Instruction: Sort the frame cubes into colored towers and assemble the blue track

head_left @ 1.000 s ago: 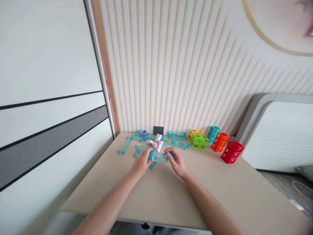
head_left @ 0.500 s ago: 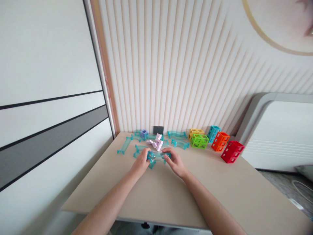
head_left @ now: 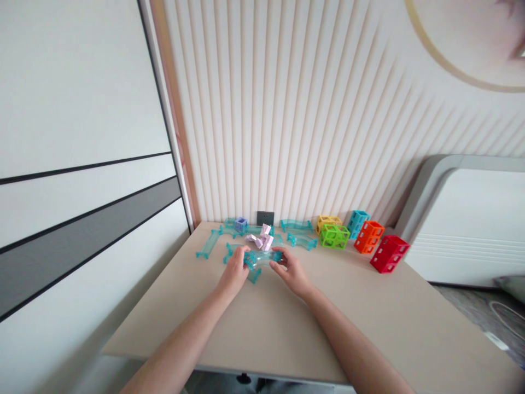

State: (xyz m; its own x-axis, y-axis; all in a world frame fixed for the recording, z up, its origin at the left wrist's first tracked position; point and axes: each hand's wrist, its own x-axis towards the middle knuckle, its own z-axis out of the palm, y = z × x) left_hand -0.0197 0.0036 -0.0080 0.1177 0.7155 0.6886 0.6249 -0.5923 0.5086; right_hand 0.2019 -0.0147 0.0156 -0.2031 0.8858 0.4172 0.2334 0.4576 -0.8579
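Note:
Between my two hands is a clear teal track piece [head_left: 261, 258], held by its ends above the table. My left hand [head_left: 235, 267] is closed on its left end, where teal connectors bunch together; I cannot tell whether a second piece is stacked there. The fingers and thumb of my right hand [head_left: 292, 270] pinch its right end. Just below the left end lies another teal track piece [head_left: 255, 275], partly covered. Behind the hands, several pale pink blocks [head_left: 264, 239] lie in a small heap among more teal pieces.
On the right stand open-frame blocks: yellow [head_left: 324, 221], green [head_left: 335, 236], blue [head_left: 358, 224], orange [head_left: 369, 237] and red [head_left: 389, 254]. A small purple frame block [head_left: 240, 224] sits at the back left. Teal tracks [head_left: 209, 244] lie along the table's rear, before a ribbed wall [head_left: 287, 109] with a black socket [head_left: 265, 218].
The held teal track piece has shifted slightly up and left, its right end tilting up. Both hands have moved a little left with it.

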